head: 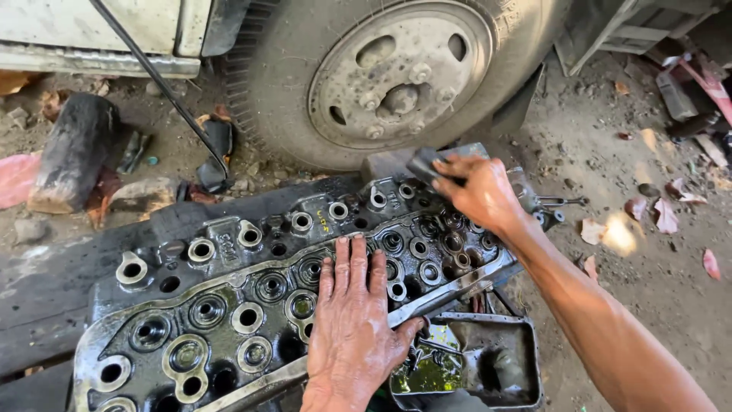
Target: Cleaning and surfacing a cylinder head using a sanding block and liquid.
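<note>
Left hand, right hand: bare, grease-smeared, no sleeves.

Dirt ground, dark plank under oily cylinder head, metal tray, dry leaves

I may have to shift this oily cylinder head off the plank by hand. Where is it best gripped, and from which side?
Probably by its two short ends, one hand at each, coming in from the sides. The cylinder head is long, lies flat, and its top is oily and full of holes, offering little purchase. The left hand presses flat on top; the right hand holds a dark pad at the far end.
</note>
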